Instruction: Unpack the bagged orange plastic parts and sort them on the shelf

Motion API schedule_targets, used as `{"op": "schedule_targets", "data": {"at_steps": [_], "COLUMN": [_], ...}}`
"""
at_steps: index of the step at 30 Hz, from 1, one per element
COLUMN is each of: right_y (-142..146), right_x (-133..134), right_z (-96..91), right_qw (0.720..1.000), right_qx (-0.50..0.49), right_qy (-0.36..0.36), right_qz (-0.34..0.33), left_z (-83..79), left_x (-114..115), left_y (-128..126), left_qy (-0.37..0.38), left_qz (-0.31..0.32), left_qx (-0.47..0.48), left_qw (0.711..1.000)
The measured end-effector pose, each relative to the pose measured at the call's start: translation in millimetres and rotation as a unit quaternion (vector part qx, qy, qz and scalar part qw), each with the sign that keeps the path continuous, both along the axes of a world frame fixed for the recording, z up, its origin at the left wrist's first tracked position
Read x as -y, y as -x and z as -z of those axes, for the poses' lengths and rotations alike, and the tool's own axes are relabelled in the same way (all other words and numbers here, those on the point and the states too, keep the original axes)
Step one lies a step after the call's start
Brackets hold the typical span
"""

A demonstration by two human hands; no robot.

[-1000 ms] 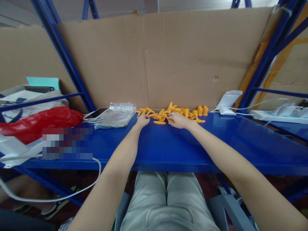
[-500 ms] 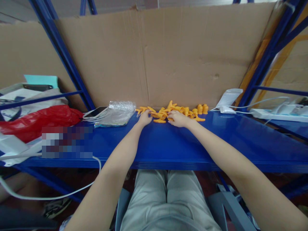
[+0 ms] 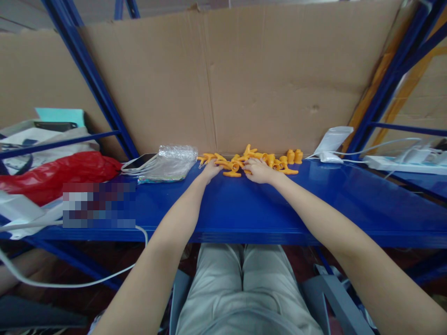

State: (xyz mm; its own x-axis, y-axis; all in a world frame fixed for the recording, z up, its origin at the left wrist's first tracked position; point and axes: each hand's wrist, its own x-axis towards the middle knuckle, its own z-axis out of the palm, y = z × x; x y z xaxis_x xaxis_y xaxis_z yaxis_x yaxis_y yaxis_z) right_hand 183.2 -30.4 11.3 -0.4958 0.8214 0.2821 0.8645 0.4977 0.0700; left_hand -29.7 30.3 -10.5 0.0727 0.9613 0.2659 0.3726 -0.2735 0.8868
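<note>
Several small orange plastic parts lie in a heap at the back of a blue metal shelf, against a cardboard sheet. My left hand rests at the left end of the heap, fingers curled onto an orange piece. My right hand lies on the middle of the heap, fingers bent over the pieces; what they grip is hidden. Two upright orange caps stand at the right end of the heap.
A clear plastic bag and a phone lie left of the heap. A red bag and white cables sit further left. A white pouch and power strip are right. Blue rack posts flank the shelf.
My left hand has slid a little to the right, into the left end of the orange heap. My right hand has stayed on the pieces. The view has tilted slightly.
</note>
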Motion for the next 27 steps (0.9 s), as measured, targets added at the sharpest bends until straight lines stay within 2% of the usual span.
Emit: {"op": "schedule_targets", "data": {"at_steps": [4, 7, 11, 14, 18, 22, 27], "right_y": [4, 8, 16, 21, 22, 23, 23], "right_x": [3, 6, 12, 14, 13, 13, 13], "right_z": [3.3, 6.8, 12.3, 16.0, 18.3, 17.7, 18.5], "right_qw": [1.0, 0.999, 0.998, 0.998, 0.999, 0.999, 0.999], "right_qx": [0.015, 0.021, 0.039, 0.051, 0.042, 0.03, 0.025], "right_qy": [-0.015, -0.026, -0.033, -0.034, -0.025, -0.01, -0.013], "right_qz": [0.001, -0.015, -0.021, -0.02, -0.023, -0.024, -0.026], "left_z": [7.6, 11.2, 11.1, 8.9, 3.6, -2.8, -4.9], "left_x": [-10, -14, -9, 0, 10, 17, 21], "left_y": [5, 5, 1, -5, -12, -18, -22], "left_qy": [-0.019, -0.053, -0.133, -0.14, -0.141, -0.157, -0.179], "left_qz": [-0.027, -0.036, -0.041, -0.05, -0.038, -0.014, -0.014], "left_qx": [-0.03, -0.121, -0.296, -0.383, -0.412, -0.414, -0.408], "left_qw": [0.999, 0.991, 0.945, 0.912, 0.899, 0.896, 0.895]}}
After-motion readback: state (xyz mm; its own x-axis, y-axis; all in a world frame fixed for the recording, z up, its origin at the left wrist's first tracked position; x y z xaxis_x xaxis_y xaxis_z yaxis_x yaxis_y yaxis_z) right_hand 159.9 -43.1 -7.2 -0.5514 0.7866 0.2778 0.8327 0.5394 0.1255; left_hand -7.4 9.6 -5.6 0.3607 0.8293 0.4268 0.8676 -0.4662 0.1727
